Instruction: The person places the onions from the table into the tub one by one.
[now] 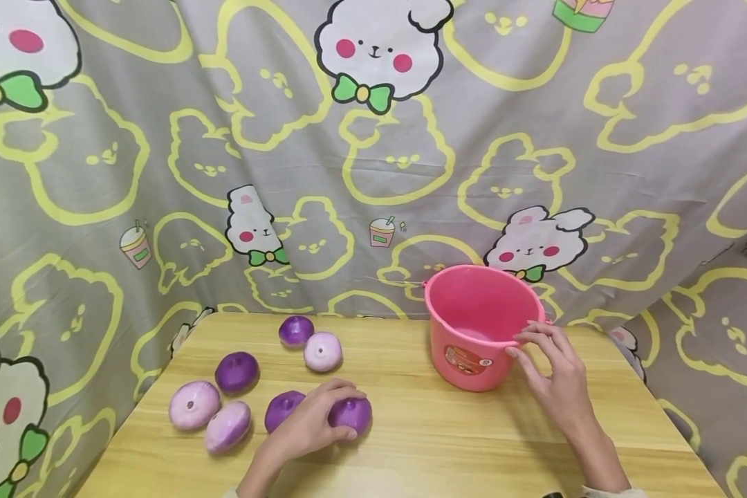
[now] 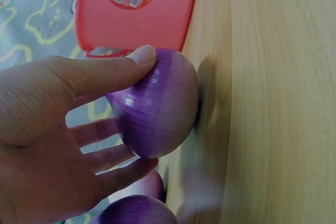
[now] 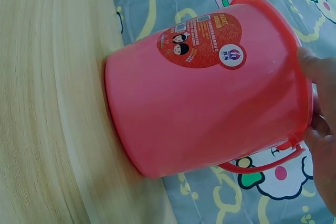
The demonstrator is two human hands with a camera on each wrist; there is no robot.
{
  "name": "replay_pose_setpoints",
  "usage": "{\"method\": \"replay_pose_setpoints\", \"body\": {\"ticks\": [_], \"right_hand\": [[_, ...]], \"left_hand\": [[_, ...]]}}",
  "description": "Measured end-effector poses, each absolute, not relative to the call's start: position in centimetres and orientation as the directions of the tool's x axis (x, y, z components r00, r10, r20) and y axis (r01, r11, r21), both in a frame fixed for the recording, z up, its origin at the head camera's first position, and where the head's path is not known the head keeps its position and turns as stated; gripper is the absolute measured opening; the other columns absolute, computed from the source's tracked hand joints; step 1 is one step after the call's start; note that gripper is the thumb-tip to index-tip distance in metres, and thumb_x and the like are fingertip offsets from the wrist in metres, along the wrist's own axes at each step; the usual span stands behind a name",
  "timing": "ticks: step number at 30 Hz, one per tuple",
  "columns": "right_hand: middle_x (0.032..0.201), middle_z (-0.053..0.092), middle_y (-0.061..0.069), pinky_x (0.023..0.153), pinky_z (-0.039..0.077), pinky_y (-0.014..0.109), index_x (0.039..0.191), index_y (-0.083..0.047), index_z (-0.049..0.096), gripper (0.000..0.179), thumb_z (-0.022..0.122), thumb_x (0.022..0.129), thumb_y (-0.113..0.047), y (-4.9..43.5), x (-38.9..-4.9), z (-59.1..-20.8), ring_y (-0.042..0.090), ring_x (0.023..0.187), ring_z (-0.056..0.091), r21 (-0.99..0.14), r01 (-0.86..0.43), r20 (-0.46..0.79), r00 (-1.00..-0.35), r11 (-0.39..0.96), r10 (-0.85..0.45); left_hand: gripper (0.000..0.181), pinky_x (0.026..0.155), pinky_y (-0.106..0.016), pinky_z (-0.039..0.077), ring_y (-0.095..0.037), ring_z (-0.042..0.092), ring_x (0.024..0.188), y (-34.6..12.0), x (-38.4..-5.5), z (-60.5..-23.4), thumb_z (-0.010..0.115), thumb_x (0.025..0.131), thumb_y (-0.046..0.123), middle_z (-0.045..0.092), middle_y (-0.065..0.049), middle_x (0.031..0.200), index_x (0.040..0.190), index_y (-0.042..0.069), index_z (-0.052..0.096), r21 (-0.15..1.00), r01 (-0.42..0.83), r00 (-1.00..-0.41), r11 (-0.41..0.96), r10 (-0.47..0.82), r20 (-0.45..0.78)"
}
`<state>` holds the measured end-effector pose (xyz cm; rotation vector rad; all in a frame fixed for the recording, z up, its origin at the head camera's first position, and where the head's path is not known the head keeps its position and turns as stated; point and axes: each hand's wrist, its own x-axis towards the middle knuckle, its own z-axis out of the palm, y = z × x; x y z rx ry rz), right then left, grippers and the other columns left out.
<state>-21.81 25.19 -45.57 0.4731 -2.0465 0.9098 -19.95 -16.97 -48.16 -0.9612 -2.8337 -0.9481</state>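
My left hand (image 1: 311,423) grips a purple onion (image 1: 356,417) at the front middle of the wooden table. In the left wrist view the thumb lies on one side of this onion (image 2: 163,103) and the fingers curl along the other, with its shadow close on the wood. A second purple onion (image 1: 281,408) sits just left of that hand, partly hidden by it. On the right, a pink bucket (image 1: 469,360) stands upright. My right hand (image 1: 557,377) holds its rim, thumb outside and fingers over the edge; the right wrist view shows the bucket's labelled side (image 3: 199,93).
To the left lie a dark purple onion (image 1: 236,372) and two paler ones, a round one (image 1: 193,405) and a tilted one (image 1: 228,427). Farther back, a purple onion (image 1: 295,331) touches a pale one (image 1: 323,352). A patterned curtain (image 1: 404,173) hangs behind the table (image 1: 423,449).
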Motion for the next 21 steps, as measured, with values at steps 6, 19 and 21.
{"method": "replay_pose_setpoints", "body": {"ticks": [6, 19, 21], "right_hand": [[0.114, 0.065, 0.010, 0.113, 0.038, 0.019, 0.102, -0.004, 0.074, 0.039, 0.089, 0.068, 0.010, 25.24, -21.56, -45.43, 0.017, 0.120, 0.056, -0.427, -0.624, 0.818, -0.575, 0.654, -0.013], [0.112, 0.066, 0.010, 0.112, 0.039, 0.020, 0.102, -0.008, 0.075, 0.044, 0.088, 0.066, 0.013, 25.68, -21.03, -44.69, 0.017, 0.117, 0.057, -0.394, -0.674, 0.818, -0.568, 0.625, -0.096], [0.112, 0.066, 0.009, 0.111, 0.040, 0.019, 0.102, -0.009, 0.075, 0.043, 0.088, 0.067, 0.012, 25.66, -20.98, -44.67, 0.016, 0.117, 0.058, -0.395, -0.681, 0.817, -0.568, 0.617, -0.103]], "left_hand": [[0.056, 0.099, -0.063, 0.049, -0.037, 0.058, 0.123, -16.89, -20.11, -48.09, 0.086, 0.081, 0.022, 0.059, -0.012, 0.136, 0.133, 0.015, 0.066, 0.535, 0.553, -0.815, 0.639, 0.547, 0.189], [0.057, 0.102, -0.062, 0.048, -0.036, 0.055, 0.127, -16.73, -20.02, -48.42, 0.085, 0.082, 0.025, 0.058, -0.011, 0.138, 0.135, 0.018, 0.066, 0.532, 0.557, -0.811, 0.638, 0.554, 0.186], [0.058, 0.102, -0.062, 0.048, -0.036, 0.055, 0.127, -16.79, -20.00, -48.38, 0.086, 0.081, 0.025, 0.058, -0.011, 0.138, 0.135, 0.018, 0.066, 0.533, 0.552, -0.816, 0.642, 0.547, 0.186]]}}
